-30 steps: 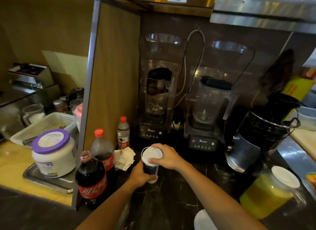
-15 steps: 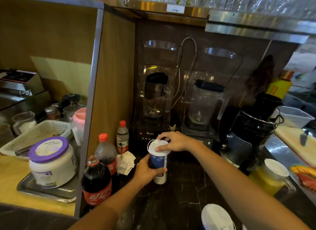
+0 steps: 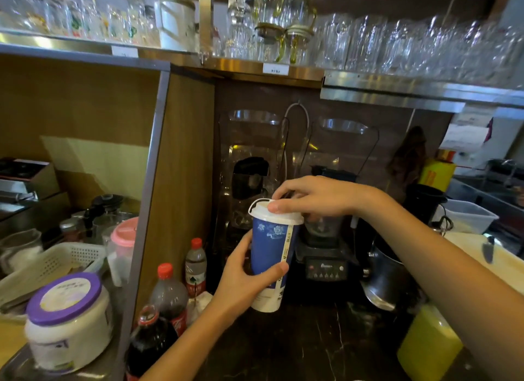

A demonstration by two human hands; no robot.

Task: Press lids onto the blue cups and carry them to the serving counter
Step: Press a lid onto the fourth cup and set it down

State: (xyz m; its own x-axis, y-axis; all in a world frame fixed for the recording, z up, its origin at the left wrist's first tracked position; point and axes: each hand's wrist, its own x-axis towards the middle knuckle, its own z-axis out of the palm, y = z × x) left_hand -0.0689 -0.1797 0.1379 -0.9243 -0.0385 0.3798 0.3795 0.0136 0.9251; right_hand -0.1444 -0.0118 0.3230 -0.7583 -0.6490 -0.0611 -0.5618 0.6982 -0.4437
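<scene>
The blue cup [image 3: 272,256] has risen off the surface [image 3: 326,338], now before the blender [image 3: 249,187]. The left hand [image 3: 241,281] grips its body; the right hand [image 3: 312,199] pinches the lid [image 3: 273,212], apparently seated.

Two blenders [image 3: 249,187] behind, cola bottles [image 3: 170,292] left (red caps), yellow jug [image 3: 428,343] right, perhaps juice.

- The blue cup [image 3: 270,248], gripped by the left hand [image 3: 243,278], carries a vertical strip of print and dark characters on its white base, all too small to read.
- White script on the red label of a cola bottle [image 3: 170,298] is partly hidden and cannot be made out.
- A small logo above the buttons on the blender base [image 3: 326,267] is blurred.
- The purple-lidded tub [image 3: 68,318] bears faint print on its lid label, illegible.
- The shelf tag [image 3: 275,68] shows tiny unreadable marks.
</scene>
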